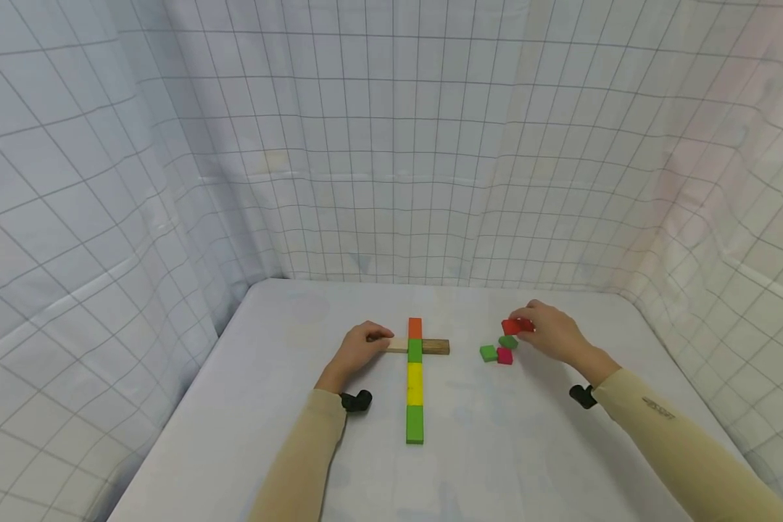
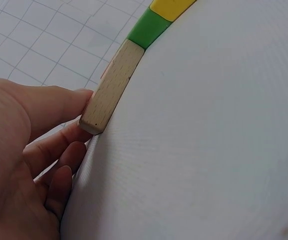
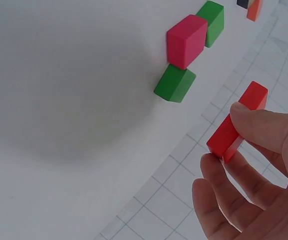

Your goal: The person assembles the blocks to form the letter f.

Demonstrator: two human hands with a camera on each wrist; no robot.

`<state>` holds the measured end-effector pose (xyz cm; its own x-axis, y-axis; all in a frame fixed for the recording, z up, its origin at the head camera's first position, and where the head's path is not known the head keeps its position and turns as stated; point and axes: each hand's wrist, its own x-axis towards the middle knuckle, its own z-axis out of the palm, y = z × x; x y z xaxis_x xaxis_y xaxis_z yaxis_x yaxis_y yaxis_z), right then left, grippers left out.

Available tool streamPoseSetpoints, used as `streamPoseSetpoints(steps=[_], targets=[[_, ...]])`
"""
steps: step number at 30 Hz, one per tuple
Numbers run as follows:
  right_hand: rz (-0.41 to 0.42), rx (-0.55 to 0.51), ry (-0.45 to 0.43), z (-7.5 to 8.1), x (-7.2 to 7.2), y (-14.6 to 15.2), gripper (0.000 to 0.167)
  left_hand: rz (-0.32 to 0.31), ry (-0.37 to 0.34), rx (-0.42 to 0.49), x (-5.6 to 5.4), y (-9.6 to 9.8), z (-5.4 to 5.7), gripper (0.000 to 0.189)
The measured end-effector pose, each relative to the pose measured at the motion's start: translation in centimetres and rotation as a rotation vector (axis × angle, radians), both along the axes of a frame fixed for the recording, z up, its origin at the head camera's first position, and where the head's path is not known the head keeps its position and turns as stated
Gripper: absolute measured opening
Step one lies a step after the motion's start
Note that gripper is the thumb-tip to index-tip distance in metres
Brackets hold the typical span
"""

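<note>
Head view: the left hand point(image 1: 359, 348) pinches the end of a pale block point(image 1: 398, 346) in a cross of blocks point(image 1: 415, 384) on the table point(image 1: 235, 449); the right hand point(image 1: 551, 335) grips a red block point(image 1: 510, 328) near a crimson block point(image 1: 505, 356). Left wrist: thumb point(image 2: 59, 104) and forefinger point(image 2: 59, 143) touch that end, other fingers point(image 2: 74, 155) curled. Right wrist: the red block is pinched, raised off the table.

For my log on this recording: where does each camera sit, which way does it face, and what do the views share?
Head: worn on the head, facing forward and down over the white table; shows the left hand, right hand and both tan sleeves.
Left wrist: worn there, facing the pale wooden block; left thumb and fingers enter from the left edge.
Right wrist: worn there, facing the raised red block; right thumb and fingers enter from the right edge.
Shared: head and left wrist, the pale wooden block; head and right wrist, the red block.
</note>
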<state>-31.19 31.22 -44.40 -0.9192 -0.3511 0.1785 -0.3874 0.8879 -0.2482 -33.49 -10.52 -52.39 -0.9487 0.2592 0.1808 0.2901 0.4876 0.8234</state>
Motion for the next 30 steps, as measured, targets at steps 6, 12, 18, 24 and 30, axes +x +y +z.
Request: streamPoseSetpoints(steps=[6,12,18,24,30], targets=[[0.012,-0.002,-0.005,0.7,-1.0,-1.6,0.035,-0.003,0.001,0.002,-0.1,-0.1,0.0,0.016],[0.021,-0.002,-0.025,1.1,-1.9,-3.4,0.034,-0.001,-0.008,-0.002,0.0,-0.2,0.0,0.016],[0.023,0.002,-0.039,1.4,-2.9,-5.2,0.034,-0.007,-0.005,0.008,-0.1,-0.2,0.1,0.016],[0.025,0.002,-0.032,1.3,-4.0,-6.6,0.034,-0.002,-0.014,0.007,-0.2,-0.2,0.0,0.015],[0.031,-0.013,-0.051,1.0,-4.9,-8.1,0.033,0.012,-0.020,0.000,0.0,-0.2,-0.3,0.016]])
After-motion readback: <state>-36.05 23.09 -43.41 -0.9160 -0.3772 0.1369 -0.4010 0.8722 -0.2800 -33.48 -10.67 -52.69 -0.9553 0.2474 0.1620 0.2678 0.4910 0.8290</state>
